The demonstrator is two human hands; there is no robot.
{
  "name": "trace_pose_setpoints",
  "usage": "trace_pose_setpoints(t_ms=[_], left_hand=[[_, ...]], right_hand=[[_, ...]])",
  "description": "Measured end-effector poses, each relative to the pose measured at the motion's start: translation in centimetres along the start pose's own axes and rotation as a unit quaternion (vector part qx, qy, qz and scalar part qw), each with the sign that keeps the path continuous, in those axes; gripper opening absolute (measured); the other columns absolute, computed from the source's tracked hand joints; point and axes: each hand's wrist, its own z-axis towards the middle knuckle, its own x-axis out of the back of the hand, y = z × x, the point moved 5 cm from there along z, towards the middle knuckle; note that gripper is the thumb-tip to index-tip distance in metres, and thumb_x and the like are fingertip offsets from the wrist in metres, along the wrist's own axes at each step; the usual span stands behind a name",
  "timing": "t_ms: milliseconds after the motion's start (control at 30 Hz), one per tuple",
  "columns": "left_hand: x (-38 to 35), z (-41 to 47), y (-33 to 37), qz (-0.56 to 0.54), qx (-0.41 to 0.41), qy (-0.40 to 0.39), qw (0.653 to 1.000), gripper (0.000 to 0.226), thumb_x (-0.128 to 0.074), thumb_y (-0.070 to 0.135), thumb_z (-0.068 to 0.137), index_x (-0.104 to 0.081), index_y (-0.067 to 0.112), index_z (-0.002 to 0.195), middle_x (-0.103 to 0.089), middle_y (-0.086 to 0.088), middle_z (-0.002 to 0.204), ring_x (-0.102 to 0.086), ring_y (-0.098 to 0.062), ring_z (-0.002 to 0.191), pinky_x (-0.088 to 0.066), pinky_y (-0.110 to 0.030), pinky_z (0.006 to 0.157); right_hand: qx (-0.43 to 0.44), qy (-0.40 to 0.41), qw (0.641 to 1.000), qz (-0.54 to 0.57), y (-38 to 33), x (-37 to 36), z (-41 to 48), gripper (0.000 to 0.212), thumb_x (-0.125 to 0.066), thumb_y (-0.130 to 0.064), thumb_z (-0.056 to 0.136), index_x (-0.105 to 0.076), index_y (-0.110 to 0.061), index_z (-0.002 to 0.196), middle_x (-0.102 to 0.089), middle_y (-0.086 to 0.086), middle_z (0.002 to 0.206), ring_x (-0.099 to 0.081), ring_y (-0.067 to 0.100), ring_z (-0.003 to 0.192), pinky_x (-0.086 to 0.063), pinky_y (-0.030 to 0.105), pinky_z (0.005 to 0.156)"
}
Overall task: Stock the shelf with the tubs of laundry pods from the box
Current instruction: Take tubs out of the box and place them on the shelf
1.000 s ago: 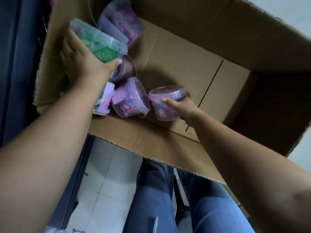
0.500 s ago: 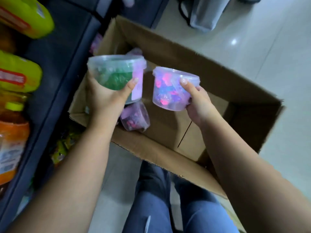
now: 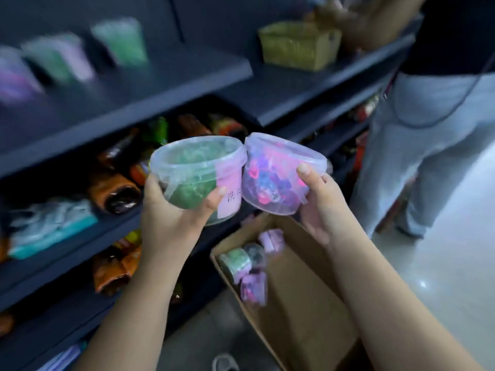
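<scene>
My left hand [image 3: 171,218] grips a clear tub of green laundry pods [image 3: 198,172] with a pink label. My right hand [image 3: 318,204] grips a clear tub of pink and blue pods [image 3: 276,175]. The two tubs touch side by side, held up in front of the dark shelf [image 3: 150,89]. Several tubs [image 3: 53,60] stand blurred on that shelf at the upper left. Below my hands the cardboard box [image 3: 302,303] sits on the floor with several tubs [image 3: 249,266] in its far corner.
Lower shelves hold brown bottles [image 3: 112,188] and packets. A woven basket [image 3: 297,45] sits on the shelf further right. Another person in grey trousers [image 3: 428,145] stands at the right, close to the shelving. Pale tiled floor [image 3: 442,263] lies right of the box.
Both hands have lifted their tubs out of the box and up to shelf height. The view has swung from the box up to the shelves.
</scene>
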Motion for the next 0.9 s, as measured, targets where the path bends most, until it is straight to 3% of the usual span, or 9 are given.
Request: trace_pose_setpoints(t_ms=[100, 233, 367, 433, 500, 633, 733, 833, 900], left_hand=[[6.8, -0.4, 3.9, 0.018, -0.02, 0.089, 0.996, 0.089, -0.065, 0.064, 0.038, -0.046, 0.031, 0.118, -0.057, 0.01, 0.119, -0.055, -0.008, 0.11, -0.043, -0.027, 0.094], [15.2, -1.2, 7.6, 0.033, -0.036, 0.165, 0.985, 0.086, -0.064, 0.065, 0.035, -0.043, 0.034, 0.112, -0.057, 0.009, 0.118, -0.055, -0.01, 0.11, -0.044, -0.031, 0.095], [23.6, -1.9, 8.9, 0.047, -0.05, 0.231, 0.97, 0.101, -0.058, 0.068, 0.031, -0.046, 0.024, 0.122, -0.054, 0.012, 0.116, -0.051, -0.005, 0.106, -0.037, -0.02, 0.086], [27.5, -2.0, 8.6, 0.051, -0.048, 0.254, 0.965, 0.105, -0.059, 0.068, 0.032, -0.045, 0.022, 0.125, -0.054, 0.011, 0.118, -0.049, -0.004, 0.108, -0.035, -0.014, 0.084], [31.1, -1.6, 7.6, 0.038, -0.048, 0.265, 0.962, 0.094, -0.066, 0.064, 0.035, -0.047, 0.025, 0.119, -0.057, 0.013, 0.112, -0.052, -0.004, 0.105, -0.037, -0.005, 0.078], [39.0, -0.1, 5.5, 0.032, -0.047, 0.301, 0.952, 0.091, -0.075, 0.058, 0.042, -0.046, 0.023, 0.12, -0.055, 0.012, 0.117, -0.052, -0.006, 0.106, -0.039, -0.022, 0.088], [43.9, 1.4, 3.6, 0.015, -0.05, 0.316, 0.947, 0.089, -0.073, 0.058, 0.035, -0.042, 0.029, 0.114, -0.054, 0.02, 0.107, -0.053, 0.001, 0.098, -0.038, -0.016, 0.082], [47.9, 2.9, 1.6, 0.002, -0.044, 0.323, 0.945, 0.091, -0.069, 0.059, 0.03, -0.039, 0.032, 0.112, -0.049, 0.028, 0.101, -0.048, 0.012, 0.093, -0.036, -0.012, 0.077], [49.8, 4.1, 0.1, -0.006, -0.033, 0.327, 0.944, 0.092, -0.075, 0.054, 0.033, -0.039, 0.032, 0.114, -0.05, 0.027, 0.103, -0.052, 0.004, 0.098, -0.038, -0.015, 0.08]], right_hand=[[0.021, -0.07, 0.997, -0.003, -2.6, -7.1, -0.6, 0.094, -0.088, -0.052, 0.031, -0.06, -0.008, 0.11, -0.071, 0.009, 0.102, -0.067, 0.022, 0.095, -0.056, 0.036, 0.083], [0.04, -0.165, 0.985, 0.001, -4.3, -16.3, -1.7, 0.089, -0.087, -0.053, 0.031, -0.063, -0.009, 0.105, -0.072, 0.008, 0.099, -0.069, 0.021, 0.092, -0.057, 0.031, 0.075], [0.043, -0.246, 0.968, 0.003, -3.8, -25.1, -2.9, 0.086, -0.087, -0.054, 0.031, -0.064, -0.012, 0.102, -0.074, 0.002, 0.092, -0.07, 0.016, 0.087, -0.055, 0.025, 0.066], [0.045, -0.274, 0.961, 0.0, -2.8, -29.2, -3.3, 0.09, -0.087, -0.054, 0.031, -0.062, -0.011, 0.106, -0.074, 0.002, 0.095, -0.069, 0.016, 0.09, -0.055, 0.026, 0.069], [0.044, -0.29, 0.956, -0.002, -1.6, -33.1, -3.4, 0.093, -0.088, -0.053, 0.03, -0.061, -0.01, 0.108, -0.073, 0.003, 0.096, -0.069, 0.016, 0.092, -0.055, 0.026, 0.071], [0.034, -0.302, 0.953, -0.002, 2.4, -41.0, -2.9, 0.097, -0.088, -0.054, 0.022, -0.061, -0.013, 0.106, -0.073, 0.001, 0.097, -0.068, 0.015, 0.094, -0.056, 0.03, 0.082], [0.02, -0.303, 0.953, -0.008, 5.4, -46.2, -2.7, 0.113, -0.087, -0.056, 0.019, -0.057, -0.008, 0.116, -0.069, 0.006, 0.109, -0.065, 0.019, 0.103, -0.05, 0.035, 0.094], [0.016, -0.312, 0.95, -0.006, 7.9, -50.2, -2.2, 0.118, -0.088, -0.055, 0.021, -0.054, -0.004, 0.121, -0.067, 0.009, 0.113, -0.065, 0.02, 0.103, -0.052, 0.033, 0.091], [0.015, -0.314, 0.949, -0.01, 9.4, -52.2, -1.7, 0.116, -0.088, -0.055, 0.024, -0.054, -0.003, 0.122, -0.066, 0.01, 0.115, -0.064, 0.021, 0.105, -0.053, 0.032, 0.089]])
